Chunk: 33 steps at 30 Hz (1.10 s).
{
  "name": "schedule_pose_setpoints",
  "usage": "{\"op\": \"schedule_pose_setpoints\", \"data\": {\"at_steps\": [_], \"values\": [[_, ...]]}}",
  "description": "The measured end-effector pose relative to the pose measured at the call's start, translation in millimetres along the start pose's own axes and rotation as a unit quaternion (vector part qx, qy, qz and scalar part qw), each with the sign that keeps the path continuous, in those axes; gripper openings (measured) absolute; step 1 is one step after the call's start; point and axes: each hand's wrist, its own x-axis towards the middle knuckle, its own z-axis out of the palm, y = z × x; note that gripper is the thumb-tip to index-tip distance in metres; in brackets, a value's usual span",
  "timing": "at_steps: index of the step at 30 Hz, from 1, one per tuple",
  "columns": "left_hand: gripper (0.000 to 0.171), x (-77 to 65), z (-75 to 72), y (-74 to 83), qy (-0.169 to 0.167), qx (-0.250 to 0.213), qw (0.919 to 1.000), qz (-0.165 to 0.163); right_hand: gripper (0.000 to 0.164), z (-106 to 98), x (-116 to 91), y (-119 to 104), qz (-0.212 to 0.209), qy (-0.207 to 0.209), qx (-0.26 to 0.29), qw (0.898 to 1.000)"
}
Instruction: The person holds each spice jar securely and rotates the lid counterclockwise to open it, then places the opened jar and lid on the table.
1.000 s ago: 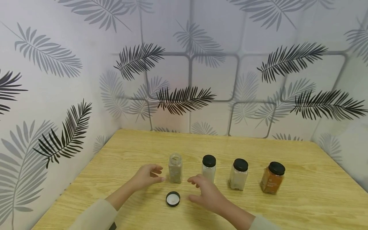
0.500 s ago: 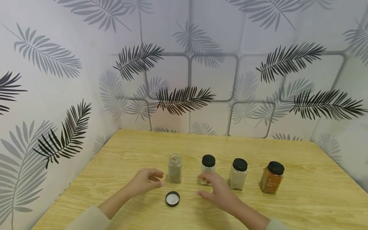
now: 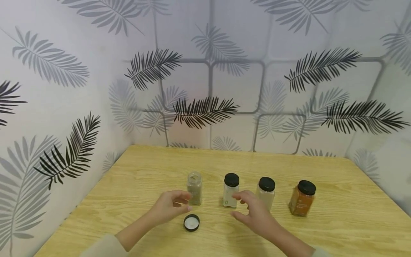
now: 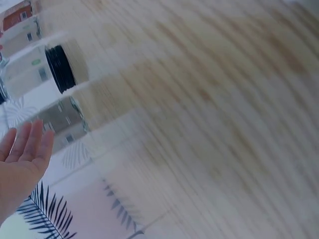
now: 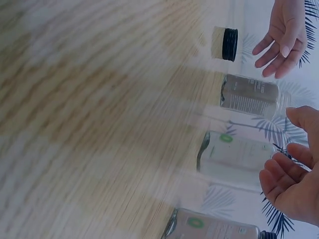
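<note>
My left hand (image 3: 170, 207) hovers with loosely bent fingers in front of an uncapped jar (image 3: 194, 191) of greyish powder, overlapping its lower left side in the head view. My right hand (image 3: 257, 216) holds nothing; its fingers curve loosely between a black-lidded jar of white contents (image 3: 230, 196) and a similar pale jar (image 3: 265, 196), partly covering the latter. A loose black lid (image 3: 191, 222) lies with its white inside up on the table, before the uncapped jar. In the right wrist view the left hand (image 5: 285, 42) shows beyond the uncapped jar (image 5: 251, 94).
A jar of orange-red powder (image 3: 302, 203) with a black lid stands at the right end of the row. All stand on a light wooden table (image 3: 154, 167). Behind it rises a wall (image 3: 192, 85) patterned with leaves.
My right hand has moved to the right, uncovering the jar of white contents and now overlapping the pale jar. The left hand drew back slightly, then moved right toward the uncapped jar.
</note>
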Motion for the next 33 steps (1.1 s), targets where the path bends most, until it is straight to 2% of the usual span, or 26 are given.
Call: {"op": "schedule_pose_setpoints", "data": {"at_steps": [5,11,24,33], "values": [[0.046,3.7,7.5,5.1,-0.01,0.01,0.9999,0.008,0.037,-6.8,-1.5,4.3,0.007,0.013,-0.007,1.0],[0.046,10.8,16.9,10.0,-0.021,0.016,0.9996,0.011,0.036,-12.0,-1.8,8.1,0.036,0.031,-0.01,0.999],[0.05,25.1,39.4,21.7,-0.029,-0.006,0.9994,0.016,0.036,-18.6,0.5,11.7,0.008,0.074,-0.039,0.996],[0.05,38.4,53.0,23.9,-0.02,0.014,0.9997,0.006,0.038,-19.6,8.1,11.7,-0.003,0.094,-0.05,0.994]]}}
